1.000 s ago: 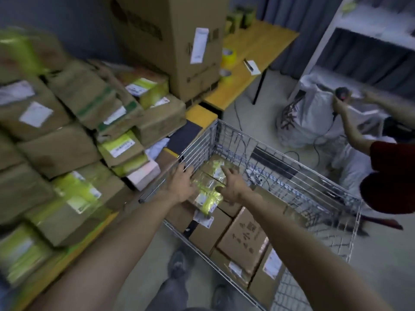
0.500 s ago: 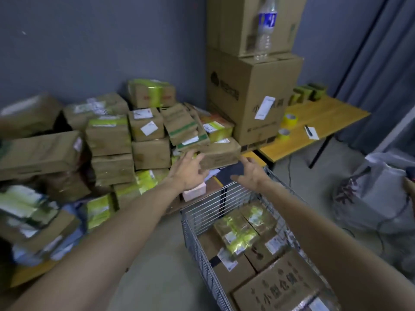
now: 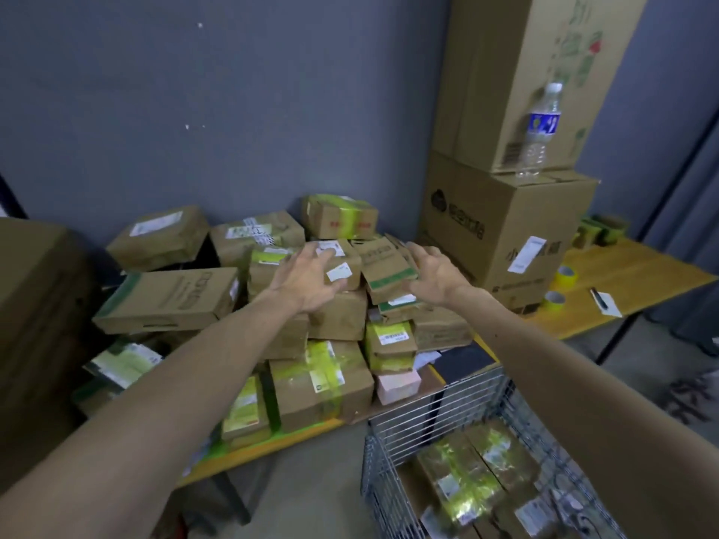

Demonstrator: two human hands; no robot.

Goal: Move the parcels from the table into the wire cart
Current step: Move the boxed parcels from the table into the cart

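Wire cart (image 3: 428, 416), lower right, holds yellow-taped parcels (image 3: 463, 484); left hand (image 3: 307, 280) and right hand (image 3: 435, 276), fingers spread, before the centre pile (image 3: 334, 383).

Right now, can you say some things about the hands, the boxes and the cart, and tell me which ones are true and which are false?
1. The left hand and the right hand are both open, with fingers spread. True.
2. The water bottle lies on the floor. False: it stands upright on a big cardboard box.
3. The cart has nothing in it. False: several parcels already lie inside.
4. A roll of yellow tape sits on the table. True.
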